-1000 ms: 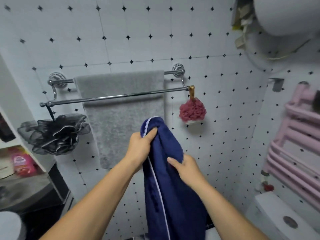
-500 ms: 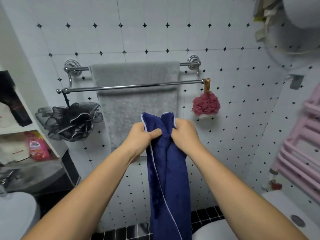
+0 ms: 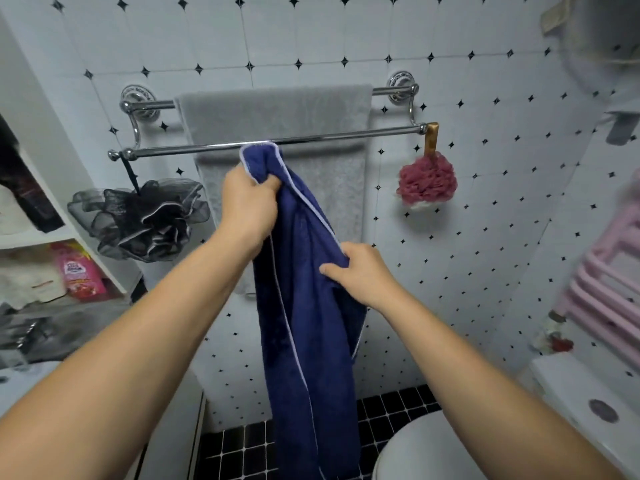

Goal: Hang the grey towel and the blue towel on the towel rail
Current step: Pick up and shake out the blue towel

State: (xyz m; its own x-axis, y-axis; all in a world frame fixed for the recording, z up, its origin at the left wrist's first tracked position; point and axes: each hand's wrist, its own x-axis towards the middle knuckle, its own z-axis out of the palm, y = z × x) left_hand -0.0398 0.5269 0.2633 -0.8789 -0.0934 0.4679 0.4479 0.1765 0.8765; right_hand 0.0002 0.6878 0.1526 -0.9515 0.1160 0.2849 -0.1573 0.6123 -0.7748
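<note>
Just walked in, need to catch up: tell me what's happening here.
A person holds a dark blue terry towel with both hands: the left hand grips its bunched top end, up at the front bar of the double chrome towel rail, and the right hand pinches an edge lower down. It is not draped over yet. The grey terry towel hangs over the back bar.

Looking forward and slightly down from head height through one wide-angle lens. Facing the tiled wall (image 3: 311, 32) and the towel rail (image 3: 363, 136) nearly square on. Standing near, taking in wall above the rail and floor tiles (image 3: 242, 452) below.
</note>
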